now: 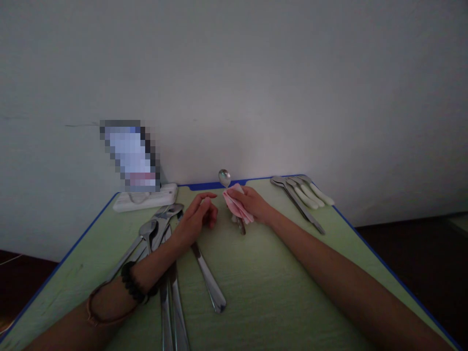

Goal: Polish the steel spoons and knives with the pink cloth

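Note:
My right hand (256, 202) is closed around a folded pink cloth (238, 207) wrapped on a metal spoon (224, 177). The spoon's bowl points up and away, and its handle end shows below the cloth. To the left, my left hand (197, 217) hangs with loosely bent fingers apart, holding nothing. Beneath that hand and forearm lies a pile of metal spoons and other cutlery (148, 228), partly hidden. One long metal handle (208, 280) sticks out from the pile towards the front.
Several utensils lie side by side at the back right, some with white handles (305, 195) and some all metal (303, 209). A phone (131, 156), blurred out, leans over a white block (164, 196) at the back left. The green blue-edged table (270, 287) meets a grey wall (256, 87).

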A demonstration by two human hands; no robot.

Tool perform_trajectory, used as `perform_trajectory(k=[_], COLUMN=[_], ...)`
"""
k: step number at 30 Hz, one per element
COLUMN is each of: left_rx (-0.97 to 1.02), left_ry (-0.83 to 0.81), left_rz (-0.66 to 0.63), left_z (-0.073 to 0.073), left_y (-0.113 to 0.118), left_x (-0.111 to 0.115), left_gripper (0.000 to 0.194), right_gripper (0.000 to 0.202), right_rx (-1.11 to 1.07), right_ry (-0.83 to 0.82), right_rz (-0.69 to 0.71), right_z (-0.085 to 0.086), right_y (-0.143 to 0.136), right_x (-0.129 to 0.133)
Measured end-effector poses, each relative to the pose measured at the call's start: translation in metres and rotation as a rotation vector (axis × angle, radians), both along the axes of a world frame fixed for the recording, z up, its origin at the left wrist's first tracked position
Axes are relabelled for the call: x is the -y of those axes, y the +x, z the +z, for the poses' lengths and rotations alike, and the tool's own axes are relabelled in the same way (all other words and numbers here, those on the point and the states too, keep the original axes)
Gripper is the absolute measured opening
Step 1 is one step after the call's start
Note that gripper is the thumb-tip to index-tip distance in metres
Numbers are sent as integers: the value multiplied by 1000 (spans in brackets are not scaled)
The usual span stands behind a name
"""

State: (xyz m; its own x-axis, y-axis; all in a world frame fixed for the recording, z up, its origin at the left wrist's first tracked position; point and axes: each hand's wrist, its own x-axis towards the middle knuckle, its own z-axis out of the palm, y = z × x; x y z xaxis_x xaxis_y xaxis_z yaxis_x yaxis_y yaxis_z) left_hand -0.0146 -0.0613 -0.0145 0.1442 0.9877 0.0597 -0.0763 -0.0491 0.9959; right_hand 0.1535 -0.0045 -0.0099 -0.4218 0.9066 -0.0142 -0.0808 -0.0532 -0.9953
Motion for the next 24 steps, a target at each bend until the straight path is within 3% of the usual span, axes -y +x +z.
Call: perform_trajectory(k=[5,11,24], left_rx=[57,32,-173], left_ry=[-23,4,179], left_rz=[-4,-19,-33], left_z=[-2,1,2], left_y=[-1,0,-1], left_x=[-2,1,3], left_gripper=[34,46,28], right_gripper=[19,16,27], right_rx=[197,250,299], right_ry=[141,132,159], right_rz=[151,355,299], right_z=[8,15,10], right_y=[2,6,1], right_x=[4,9,8])
